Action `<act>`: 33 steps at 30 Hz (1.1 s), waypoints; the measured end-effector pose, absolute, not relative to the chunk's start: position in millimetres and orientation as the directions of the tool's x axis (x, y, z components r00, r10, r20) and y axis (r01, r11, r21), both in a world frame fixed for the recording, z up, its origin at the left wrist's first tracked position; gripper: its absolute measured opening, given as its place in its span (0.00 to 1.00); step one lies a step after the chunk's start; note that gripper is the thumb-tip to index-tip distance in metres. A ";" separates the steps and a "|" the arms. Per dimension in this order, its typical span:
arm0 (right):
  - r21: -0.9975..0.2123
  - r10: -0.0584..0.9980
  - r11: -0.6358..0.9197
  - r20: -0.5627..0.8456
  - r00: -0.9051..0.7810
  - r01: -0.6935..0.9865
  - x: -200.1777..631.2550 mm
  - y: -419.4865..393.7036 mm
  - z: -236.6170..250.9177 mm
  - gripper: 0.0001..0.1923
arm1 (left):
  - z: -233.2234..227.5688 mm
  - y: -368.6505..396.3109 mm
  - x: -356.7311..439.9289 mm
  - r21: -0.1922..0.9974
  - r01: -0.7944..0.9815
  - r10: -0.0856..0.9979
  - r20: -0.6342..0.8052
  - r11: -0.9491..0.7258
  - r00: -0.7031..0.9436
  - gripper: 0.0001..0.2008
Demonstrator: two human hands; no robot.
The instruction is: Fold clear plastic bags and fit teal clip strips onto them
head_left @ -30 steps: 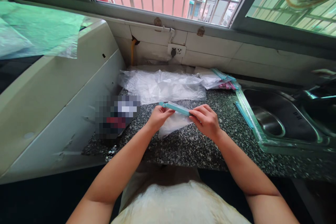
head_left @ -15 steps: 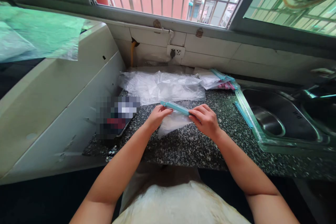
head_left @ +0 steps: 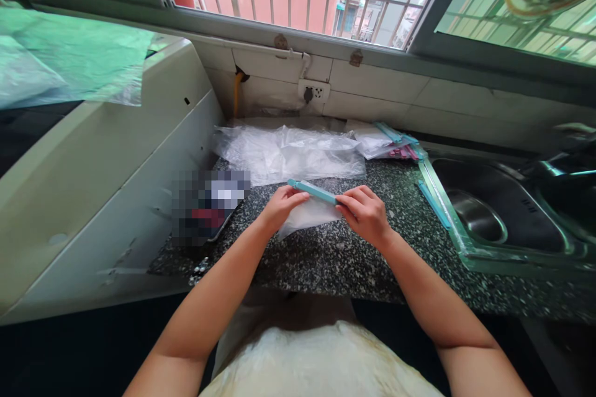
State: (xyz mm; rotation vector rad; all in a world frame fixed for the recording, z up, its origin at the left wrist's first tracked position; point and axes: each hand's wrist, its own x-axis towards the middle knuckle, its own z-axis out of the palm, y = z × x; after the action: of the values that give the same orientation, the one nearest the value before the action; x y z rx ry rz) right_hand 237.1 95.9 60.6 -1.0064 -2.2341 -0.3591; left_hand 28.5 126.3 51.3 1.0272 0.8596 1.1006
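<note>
A small clear plastic bag [head_left: 307,214] lies on the speckled dark counter [head_left: 335,260] with a teal sealing clip [head_left: 311,191] across its top edge. My left hand [head_left: 282,206] grips the bag just below the clip's left part. My right hand [head_left: 365,214] pinches the clip's right end together with the bag. Both hands rest low over the counter, close together.
A pile of clear plastic bags [head_left: 288,152] lies behind the hands, with more bags and teal and pink clips [head_left: 395,142] at the back right. A steel sink [head_left: 493,211] is on the right, a white appliance [head_left: 93,167] on the left, a blurred-out object [head_left: 209,205] beside it.
The hands, bag and clip have barely moved; the view shifted slightly.
</note>
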 end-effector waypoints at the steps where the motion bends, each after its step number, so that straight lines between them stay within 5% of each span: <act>1: -0.009 0.559 0.668 0.666 -0.494 0.744 236.8 95.9 60.6 0.08 | 51.5 126.1 28.5 0.950 -0.289 0.969 -0.047 0.119 0.242 0.12; 13: 0.167 0.445 0.639 0.715 -0.539 0.751 230.1 91.3 63.6 0.07 | 51.1 124.8 26.5 0.975 -0.218 0.987 0.079 -0.047 0.143 0.20; 18: 0.146 0.473 0.637 0.702 -0.533 0.757 228.3 88.9 59.8 0.08 | 51.7 125.2 24.6 0.973 -0.206 0.980 0.136 -0.105 0.144 0.19; 21: 0.005 0.515 0.666 0.720 -0.465 0.746 227.3 87.1 59.6 0.08 | 53.9 126.0 21.9 0.972 -0.196 0.967 0.170 -0.132 0.191 0.18; 24: -0.259 0.627 0.666 0.702 -0.338 0.699 226.1 86.1 62.5 0.11 | 57.6 125.2 19.1 0.976 -0.158 0.928 0.197 -0.153 0.316 0.17; 28: -0.599 0.795 0.606 0.476 -0.376 0.522 222.9 84.7 65.0 0.12 | 61.4 122.1 16.8 0.978 -0.084 0.848 0.209 -0.193 0.486 0.16; 33: -0.722 0.861 0.493 0.325 -0.391 0.485 216.9 81.7 59.8 0.08 | 62.4 120.9 15.6 0.959 -0.017 0.806 0.246 -0.281 0.538 0.16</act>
State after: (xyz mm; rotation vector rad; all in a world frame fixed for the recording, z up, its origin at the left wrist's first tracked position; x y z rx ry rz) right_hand 216.9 81.7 59.8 -1.1032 -2.0455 0.6943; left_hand 15.6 120.9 62.4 1.6708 0.6738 0.9292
